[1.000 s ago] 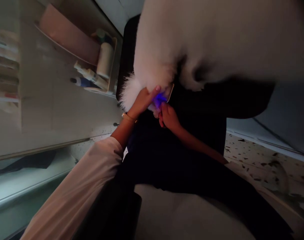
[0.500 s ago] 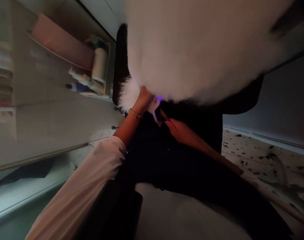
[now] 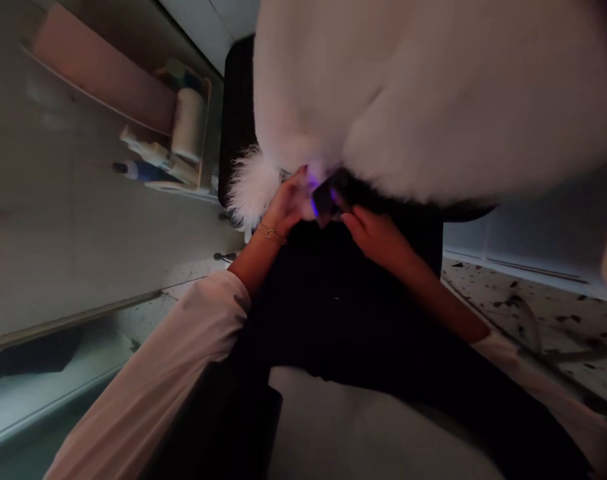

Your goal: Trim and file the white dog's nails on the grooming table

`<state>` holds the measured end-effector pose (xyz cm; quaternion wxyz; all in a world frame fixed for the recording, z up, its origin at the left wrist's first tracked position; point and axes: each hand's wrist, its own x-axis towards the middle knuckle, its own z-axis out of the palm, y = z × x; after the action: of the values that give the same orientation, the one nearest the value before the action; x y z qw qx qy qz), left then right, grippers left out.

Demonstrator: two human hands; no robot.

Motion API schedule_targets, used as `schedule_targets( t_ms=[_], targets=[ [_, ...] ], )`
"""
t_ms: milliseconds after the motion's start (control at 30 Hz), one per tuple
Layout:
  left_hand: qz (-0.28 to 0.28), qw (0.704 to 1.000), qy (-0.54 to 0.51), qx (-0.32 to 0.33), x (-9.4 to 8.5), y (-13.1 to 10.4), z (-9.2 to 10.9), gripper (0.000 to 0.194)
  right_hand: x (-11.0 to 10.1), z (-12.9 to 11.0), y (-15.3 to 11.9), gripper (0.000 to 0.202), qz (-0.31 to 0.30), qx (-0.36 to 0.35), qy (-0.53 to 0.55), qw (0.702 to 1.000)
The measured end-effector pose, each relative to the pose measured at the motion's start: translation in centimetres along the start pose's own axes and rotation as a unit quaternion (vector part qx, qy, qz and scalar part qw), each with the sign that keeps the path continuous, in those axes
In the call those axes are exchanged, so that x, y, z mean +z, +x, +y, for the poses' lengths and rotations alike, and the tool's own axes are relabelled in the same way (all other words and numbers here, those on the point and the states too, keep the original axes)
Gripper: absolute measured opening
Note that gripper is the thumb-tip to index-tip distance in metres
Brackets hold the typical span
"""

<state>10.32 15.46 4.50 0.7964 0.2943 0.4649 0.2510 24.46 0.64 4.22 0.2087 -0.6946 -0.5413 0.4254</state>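
A large white fluffy furry body point(image 3: 383, 100) fills the upper middle, lying on a dark padded surface. A smaller tuft of long white fur point(image 3: 253, 183) sticks out at its left. My left hand point(image 3: 286, 203), with a thin strap at the wrist, is closed on pale fur at the near edge of the body. My right hand point(image 3: 368, 230) grips the handle of a dark tool with a flat rectangular head point(image 3: 327, 195). Purple light glows along the head, which is against or very near the fur by my left fingers. Its exact kind is blurred.
At the left, a pale counter point(image 3: 83, 253) carries a tray point(image 3: 206, 133) with a white bottle point(image 3: 188, 123), a pump bottle point(image 3: 158, 155) and a pink box point(image 3: 103, 70). My dark-clothed lap point(image 3: 333, 320) is below. Speckled floor point(image 3: 503, 280) shows at the right.
The tool has turned so its dark head shows more broadly, and my right hand has moved slightly up and right. My left fingers have spread a little around the fur. The view has shifted.
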Motion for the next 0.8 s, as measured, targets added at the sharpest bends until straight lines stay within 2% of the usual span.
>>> schedule_targets(
  t_ms=[67,133,233,333,400,467,567,633,700,767,800],
  targets=[
    [0.003,1.0,-0.029,-0.012,0.1,0.0,0.2,0.039,0.7,0.1,-0.3,0.036,-0.04,0.027,-0.134,0.99],
    [0.013,0.998,-0.057,-0.019,0.4,0.2,0.2,0.034,0.8,1.4,-2.3,0.041,-0.09,0.083,-0.217,0.968],
    [0.025,0.997,-0.076,-0.02,0.8,0.8,-0.2,0.03,-0.1,3.6,-6.1,0.045,-0.138,0.156,-0.273,0.939],
    [-0.021,0.998,-0.046,-0.024,0.8,1.2,-0.9,0.036,-0.3,4.1,-7.3,0.043,-0.134,0.144,-0.269,0.943],
    [-0.063,0.998,-0.004,-0.028,0.2,1.1,-1.1,0.041,0.4,3.9,-6.4,0.038,-0.092,0.081,-0.227,0.966],
    [-0.072,0.994,0.082,-0.012,-1.2,0.4,-0.3,0.036,1.6,3.9,-5.2,0.033,-0.034,0.007,-0.163,0.986],
    [-0.025,0.968,0.243,0.062,-4.0,-0.6,2.9,0.022,3.4,4.3,-3.9,0.032,0.056,-0.038,-0.041,0.997],
    [0.01,0.961,0.24,0.135,-5.7,-0.3,6.1,0.031,4.1,4.1,-3.3,0.026,0.115,-0.027,0.06,0.991],
    [0.061,0.939,0.206,0.27,-6.5,1.5,9.1,0.041,4.3,3.0,-2.2,0.022,0.189,-0.033,0.147,0.97],
    [0.029,0.929,0.196,0.314,-6.2,4.4,11.3,0.052,3.9,1.3,-0.1,0.025,0.257,-0.07,0.175,0.948],
    [0.007,0.931,0.201,0.305,-5.8,6.2,11.9,0.057,3.5,0.4,1.4,0.027,0.281,-0.09,0.164,0.941]
  ],
)
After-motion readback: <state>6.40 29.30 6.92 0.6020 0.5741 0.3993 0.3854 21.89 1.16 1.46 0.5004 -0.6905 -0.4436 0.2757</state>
